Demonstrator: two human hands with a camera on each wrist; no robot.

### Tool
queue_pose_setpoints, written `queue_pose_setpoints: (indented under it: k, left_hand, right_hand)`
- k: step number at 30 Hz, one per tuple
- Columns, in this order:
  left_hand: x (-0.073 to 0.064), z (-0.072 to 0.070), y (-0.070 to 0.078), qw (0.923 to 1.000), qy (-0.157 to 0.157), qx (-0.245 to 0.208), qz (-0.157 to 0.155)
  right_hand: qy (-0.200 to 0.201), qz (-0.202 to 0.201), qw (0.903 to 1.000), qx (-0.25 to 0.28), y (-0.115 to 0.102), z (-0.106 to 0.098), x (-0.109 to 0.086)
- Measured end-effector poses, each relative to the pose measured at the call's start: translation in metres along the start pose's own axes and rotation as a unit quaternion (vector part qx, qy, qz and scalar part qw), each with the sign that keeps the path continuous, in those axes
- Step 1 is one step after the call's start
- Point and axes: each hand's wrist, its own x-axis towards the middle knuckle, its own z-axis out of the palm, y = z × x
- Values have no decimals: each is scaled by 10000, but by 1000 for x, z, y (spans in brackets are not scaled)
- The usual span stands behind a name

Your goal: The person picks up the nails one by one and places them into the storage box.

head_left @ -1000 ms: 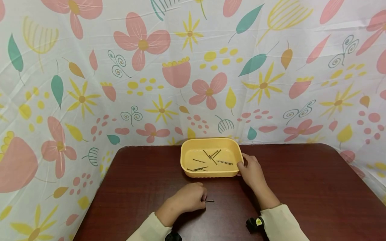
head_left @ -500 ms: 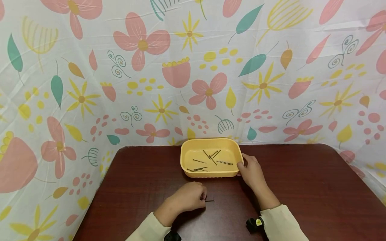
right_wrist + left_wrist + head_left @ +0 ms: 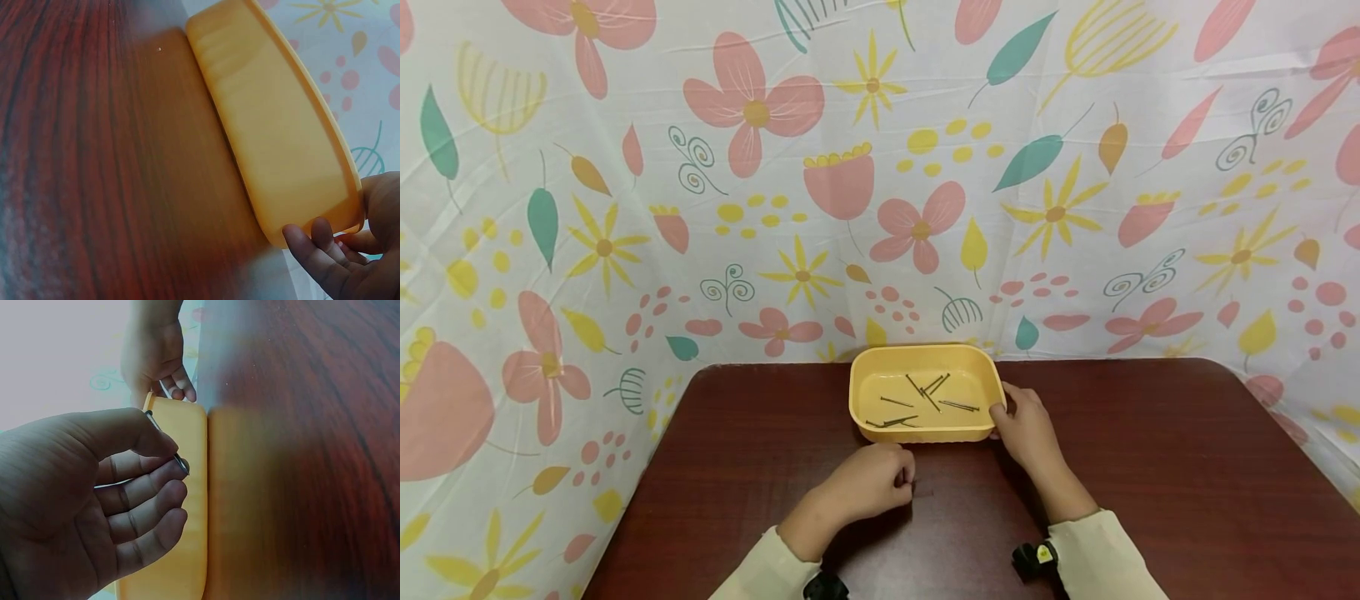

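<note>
My left hand (image 3: 871, 483) is over the table in front of the yellow plastic tray (image 3: 925, 435). Thumb and forefinger pinch a thin metal nail (image 3: 180, 462); its head shows above the thumb in the left wrist view. In the head view the nail is a faint, blurred line right of the fingertips. At the tray's right end, my right hand (image 3: 1028, 429) grips the near corner, with the thumb at the rim and the other fingers against the outside wall. Several nails (image 3: 958, 406) lie scattered on the tray's floor.
The dark red-brown table (image 3: 760, 433) carries the tray near its back edge. Close behind it hangs a white cloth (image 3: 880, 292) printed with flowers and leaves. Black wrist cameras (image 3: 1033, 560) sit by both cream sleeves.
My left hand has shifted slightly forward, toward the tray, still pinching the nail, which now looks fainter in the head view. My right hand and the tray have stayed put.
</note>
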Motion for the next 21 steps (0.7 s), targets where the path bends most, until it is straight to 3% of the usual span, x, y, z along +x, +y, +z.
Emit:
queue_pose_setpoints:
  k: [14,21]
  left_hand:
    - [0,-8,-3,9982,462,-353,-118]
    - [3,-18,-4,9942,973,-440,-104]
  right_hand:
    - [-17,10,10000,-57,0,0,0]
    - [2,1,10000,-34,0,0,0]
